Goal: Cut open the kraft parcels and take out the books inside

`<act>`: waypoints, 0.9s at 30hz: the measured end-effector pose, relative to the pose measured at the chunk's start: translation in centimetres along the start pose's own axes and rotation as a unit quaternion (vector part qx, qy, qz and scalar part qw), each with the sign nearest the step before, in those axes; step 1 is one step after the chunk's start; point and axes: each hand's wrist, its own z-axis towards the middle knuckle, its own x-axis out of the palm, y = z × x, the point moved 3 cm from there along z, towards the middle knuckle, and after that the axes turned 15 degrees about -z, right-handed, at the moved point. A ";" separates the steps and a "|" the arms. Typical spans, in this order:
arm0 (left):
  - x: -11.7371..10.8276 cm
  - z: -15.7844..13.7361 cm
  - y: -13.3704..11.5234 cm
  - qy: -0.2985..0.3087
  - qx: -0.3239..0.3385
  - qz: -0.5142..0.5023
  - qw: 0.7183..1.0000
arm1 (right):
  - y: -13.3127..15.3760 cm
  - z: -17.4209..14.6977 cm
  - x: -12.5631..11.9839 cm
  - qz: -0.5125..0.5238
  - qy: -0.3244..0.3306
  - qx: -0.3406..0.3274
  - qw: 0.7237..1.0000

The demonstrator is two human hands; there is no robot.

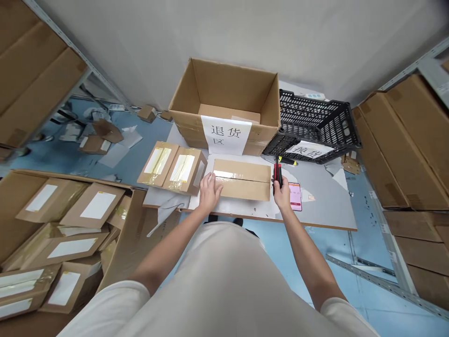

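A closed cardboard box (245, 188) lies flat on the table in front of me, with a seam along its top and shiny tape at the left. My left hand (209, 193) grips the box's left end, its fingers along the edge and the thumb on the near corner. My right hand (282, 193) is closed around a red and black box cutter (278, 172). The cutter points away from me, just beyond the box's right end. Beside that hand, a phone (295, 196) with a pink screen lies on the table.
Behind stand a large open carton (189, 122) with a paper sign and a black plastic crate (317, 128). Two taped boxes (171, 168) sit at the left. A big carton (121, 243) at lower left holds several labelled boxes. Shelves with cartons (380, 150) flank the right.
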 end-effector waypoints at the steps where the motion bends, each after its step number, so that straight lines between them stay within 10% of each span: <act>1: 0.3 -0.4 -0.4 0.026 0.033 0.009 0.999 | 1.1 0.1 -0.3 -0.043 0.000 -0.041 0.998; 8: 1.4 -1.4 -1.1 0.141 0.109 0.049 0.983 | 10.9 1.0 3.6 -0.284 0.255 -0.341 0.859; 17: 1.5 0.3 -0.6 0.202 0.154 0.053 0.966 | 13.8 2.7 7.1 -0.401 0.299 -0.436 0.749; 27: 1.4 1.0 -0.4 0.199 0.153 0.031 0.967 | 14.2 3.1 6.6 -0.459 0.309 -0.432 0.712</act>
